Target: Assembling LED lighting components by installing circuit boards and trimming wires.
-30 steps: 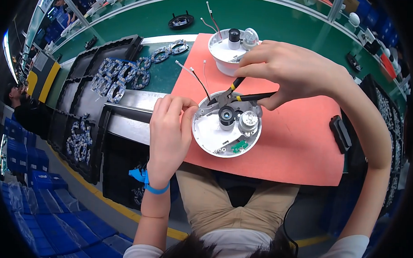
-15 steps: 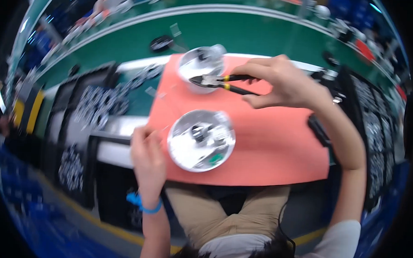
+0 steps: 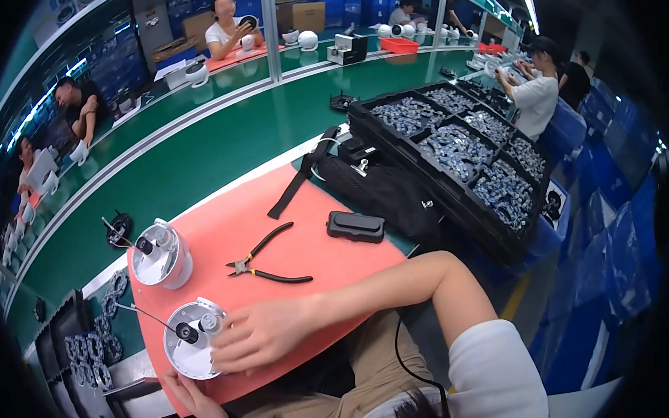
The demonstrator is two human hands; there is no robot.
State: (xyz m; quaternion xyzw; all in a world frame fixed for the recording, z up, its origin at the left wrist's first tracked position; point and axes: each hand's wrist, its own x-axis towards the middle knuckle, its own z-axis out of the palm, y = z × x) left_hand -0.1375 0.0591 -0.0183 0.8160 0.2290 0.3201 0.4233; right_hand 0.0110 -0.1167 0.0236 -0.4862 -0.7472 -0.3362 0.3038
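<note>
A white round camera housing (image 3: 173, 346) with a dark lens and a thin cable sits near the mat's left corner. My left hand (image 3: 195, 399) holds its near lower side, partly hidden below the rim. From the right, my right hand (image 3: 260, 339) has its curved fingers on the housing's rim. Beyond it stands a second white camera housing (image 3: 172, 266), also with a lens and cable, untouched. A pair of cutting pliers (image 3: 242, 266) with black and yellow handles lies spread on the mat.
An orange-pink mat (image 3: 305, 208) covers the bench. A black case (image 3: 356, 226) and black bag (image 3: 372, 182) lie at its far right. Beyond is a black compartment tray (image 3: 454, 150) of small parts. Another black tray (image 3: 56, 376) stands left. Several people work across the green bench.
The pliers have left my right hand and lie on the mat. My right hand has come down to the nearer housing. The view has swung to the right.
</note>
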